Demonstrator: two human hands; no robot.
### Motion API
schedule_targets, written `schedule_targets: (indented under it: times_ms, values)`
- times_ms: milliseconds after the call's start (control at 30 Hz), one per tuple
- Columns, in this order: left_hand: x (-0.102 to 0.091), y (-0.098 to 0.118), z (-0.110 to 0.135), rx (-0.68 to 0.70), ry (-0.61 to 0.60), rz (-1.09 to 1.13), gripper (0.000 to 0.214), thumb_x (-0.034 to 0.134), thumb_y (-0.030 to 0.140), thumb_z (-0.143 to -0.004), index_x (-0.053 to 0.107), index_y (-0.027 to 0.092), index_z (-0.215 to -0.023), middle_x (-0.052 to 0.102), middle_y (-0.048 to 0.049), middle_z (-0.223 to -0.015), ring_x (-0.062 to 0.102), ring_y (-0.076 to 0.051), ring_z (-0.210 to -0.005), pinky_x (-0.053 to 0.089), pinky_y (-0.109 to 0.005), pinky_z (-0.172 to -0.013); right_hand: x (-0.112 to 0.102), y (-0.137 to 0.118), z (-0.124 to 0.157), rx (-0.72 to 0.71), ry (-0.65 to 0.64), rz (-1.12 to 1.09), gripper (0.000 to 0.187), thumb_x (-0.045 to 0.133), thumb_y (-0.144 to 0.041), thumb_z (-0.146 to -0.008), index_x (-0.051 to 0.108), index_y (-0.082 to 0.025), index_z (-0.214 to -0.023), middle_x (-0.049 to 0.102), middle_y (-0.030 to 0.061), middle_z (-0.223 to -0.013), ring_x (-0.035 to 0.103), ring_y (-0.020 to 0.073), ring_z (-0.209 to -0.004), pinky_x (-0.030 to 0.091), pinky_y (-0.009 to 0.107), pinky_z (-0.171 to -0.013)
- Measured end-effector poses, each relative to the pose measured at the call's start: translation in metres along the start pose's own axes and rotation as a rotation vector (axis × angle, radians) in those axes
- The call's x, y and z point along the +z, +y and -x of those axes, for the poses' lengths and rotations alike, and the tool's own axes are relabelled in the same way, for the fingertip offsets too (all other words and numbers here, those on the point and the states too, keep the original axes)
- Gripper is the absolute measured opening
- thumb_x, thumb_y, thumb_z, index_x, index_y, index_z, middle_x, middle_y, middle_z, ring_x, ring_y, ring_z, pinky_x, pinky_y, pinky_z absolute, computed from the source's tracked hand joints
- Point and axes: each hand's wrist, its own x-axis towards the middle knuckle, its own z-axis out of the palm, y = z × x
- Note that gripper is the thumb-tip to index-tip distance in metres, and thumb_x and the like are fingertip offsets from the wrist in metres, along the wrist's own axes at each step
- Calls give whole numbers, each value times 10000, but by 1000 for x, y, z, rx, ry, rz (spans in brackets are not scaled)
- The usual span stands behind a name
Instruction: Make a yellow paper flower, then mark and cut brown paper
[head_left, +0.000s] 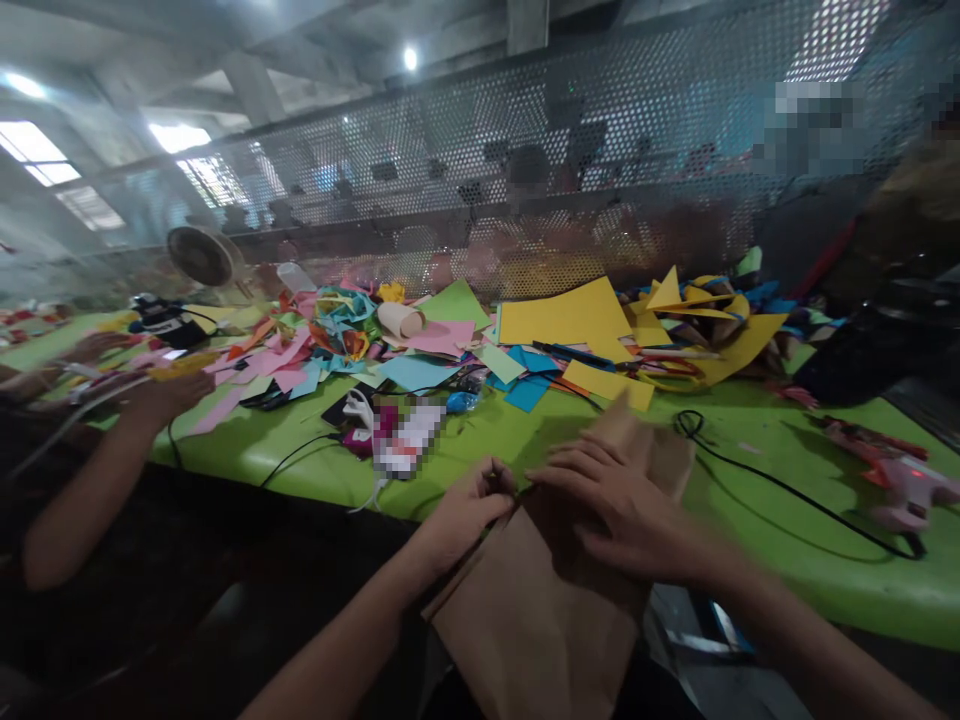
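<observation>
A large piece of brown paper (540, 620) slants from my lap up over the near edge of the green table. My left hand (466, 505) has its fingers curled in at the paper's left edge, closed on it. Across the upper part of the paper lies my right hand (619, 495), fingers stretched out and pressing flat, holding nothing. A folded or creased flap of the paper sticks up beyond this hand, and its underside is hidden.
Coloured paper scraps, with a yellow sheet (566, 315), heap along the table's back. A pink glue gun (907, 485) with a black cord lies right. A blurred-out phone (409, 440) lies left of my hands. Another person's hand (169, 395) works further left. A perforated screen (465, 170) stands behind.
</observation>
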Motion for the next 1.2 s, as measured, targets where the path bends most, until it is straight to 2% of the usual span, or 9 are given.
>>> schedule_targets:
  times_ms: [200,367,500,600,700,833,933,1033,1200]
  values:
    - [-2,-3,0,7,114,-78,95,572,203,-695,595,192,-786,605,7,-773,557,-161,-769,442,-280,-736,-9,-5,4,-19,77,57,758,502,-24,-653,537,-302,-1357,619,53,-1063,539,255,-1083,300,532,-1097]
    - [-13,4,5,-8,244,-168,153,566,243,-725,669,190,-826,682,-12,-851,610,-193,-856,472,-311,-811,-31,2,26,19,109,119,348,533,-86,-764,733,-312,-936,639,49,-913,562,262,-1002,358,507,-1030]
    - [-30,8,20,-14,267,-280,217,513,240,-784,707,192,-867,717,-30,-930,627,-210,-931,475,-342,-868,-41,25,71,200,356,169,271,511,-399,-897,763,-353,-811,701,64,-943,565,330,-1074,359,546,-1021]
    - [-43,1,29,21,194,-430,280,457,238,-858,721,201,-944,720,-52,-983,635,-216,-937,491,-372,-877,-31,49,111,335,415,119,369,471,-513,-915,774,-340,-796,721,102,-993,562,350,-1143,424,511,-988]
    - [-50,-10,32,214,142,-787,397,407,163,-888,674,235,-1172,666,-84,-1153,600,-238,-1076,468,-430,-972,-12,70,143,390,430,48,397,455,-540,-924,770,-331,-806,737,118,-1037,607,333,-1121,452,485,-989]
    - [-38,-19,30,493,46,-1274,826,456,-33,-725,398,322,-1469,293,-58,-1592,271,-286,-1453,245,-518,-1176,11,87,160,412,415,-97,436,485,-623,-890,768,-302,-805,752,124,-1068,618,325,-1155,453,470,-1017]
    - [-20,-22,25,617,-111,-1427,999,461,-86,-668,226,353,-1534,128,-41,-1652,150,-284,-1505,192,-546,-1193,22,90,159,413,427,-180,406,577,-661,-824,753,-299,-771,761,107,-1076,618,317,-1171,450,478,-1031]
    - [-9,-28,14,683,-238,-1478,991,416,-123,-711,203,397,-1528,162,-27,-1646,169,-239,-1505,199,-558,-1185,27,87,155,416,454,-229,376,598,-649,-819,742,-306,-773,769,87,-1056,621,307,-1175,465,482,-1019]
    - [-17,-40,-3,657,-445,-1365,586,458,57,-917,483,407,-1387,428,8,-1536,315,-243,-1457,211,-600,-1162,17,82,157,441,412,-346,316,666,-596,-789,758,-295,-776,770,79,-1067,630,322,-1168,439,526,-1043]
